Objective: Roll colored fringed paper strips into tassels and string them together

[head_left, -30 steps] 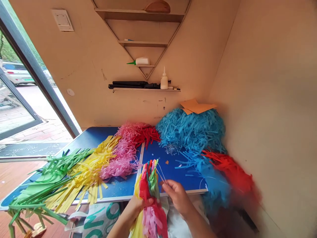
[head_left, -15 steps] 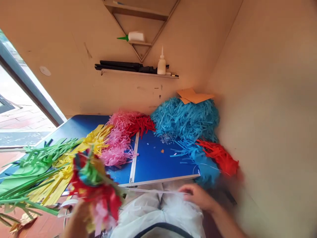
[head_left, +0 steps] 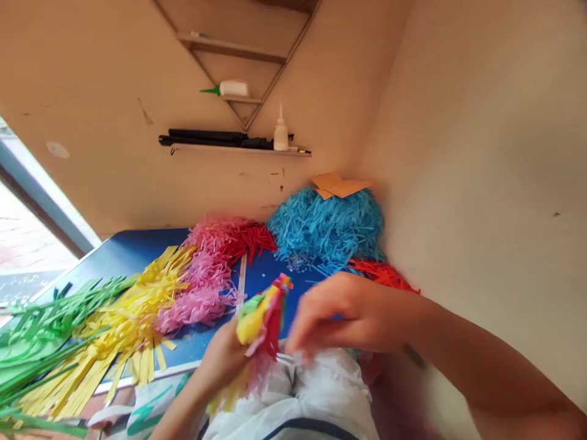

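Observation:
My left hand is closed around a bundle of coloured paper strips in red, yellow, green and pink. The bundle's tied-looking top points up, and loose strips hang below the hand over my lap. Just to the right, my right hand is curled with its fingertips pinched together, smeared by motion. From the bundle a short white string runs to those fingertips. Both hands are above the near edge of the blue table.
Green strips, yellow strips, pink shreds and red strips lie on the table. A blue shredded heap bears orange paper. Above, a wall shelf holds a glue bottle. A wall stands right.
My left hand has brought the bundle from the left to the middle, turning it upright. My right hand has come up close beside it, and the stretch of string between them is shorter.

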Available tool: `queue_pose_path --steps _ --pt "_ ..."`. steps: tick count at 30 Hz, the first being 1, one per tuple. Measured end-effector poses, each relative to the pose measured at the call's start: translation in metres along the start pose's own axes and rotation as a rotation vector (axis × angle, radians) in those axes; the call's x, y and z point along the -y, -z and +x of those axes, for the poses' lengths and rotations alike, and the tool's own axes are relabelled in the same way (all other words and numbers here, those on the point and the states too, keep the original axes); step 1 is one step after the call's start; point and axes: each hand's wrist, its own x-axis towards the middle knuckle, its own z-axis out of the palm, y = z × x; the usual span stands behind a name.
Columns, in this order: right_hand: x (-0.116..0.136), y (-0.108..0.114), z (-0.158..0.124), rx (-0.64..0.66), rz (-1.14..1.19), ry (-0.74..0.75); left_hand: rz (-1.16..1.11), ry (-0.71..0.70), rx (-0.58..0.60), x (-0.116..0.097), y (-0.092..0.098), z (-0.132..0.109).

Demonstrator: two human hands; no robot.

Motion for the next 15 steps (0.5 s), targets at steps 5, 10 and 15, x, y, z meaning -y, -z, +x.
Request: queue_pose_path --steps 5,10,15 --pt "-0.038 0.018 0.122 -0.059 0.293 -0.062 0.061 -0.234 0.424 -0.065 -0.047 0.003" --pt "-0.126 0.045 0.086 -0.469 0.106 -0.374 -0.154 -0.183 0.207 -0.021 0.001 0.001" --pt "-0.154 0.008 0.002 -0.445 -0.12 -0.409 -0.135 0.071 -0.256 0.033 0.061 0.018"
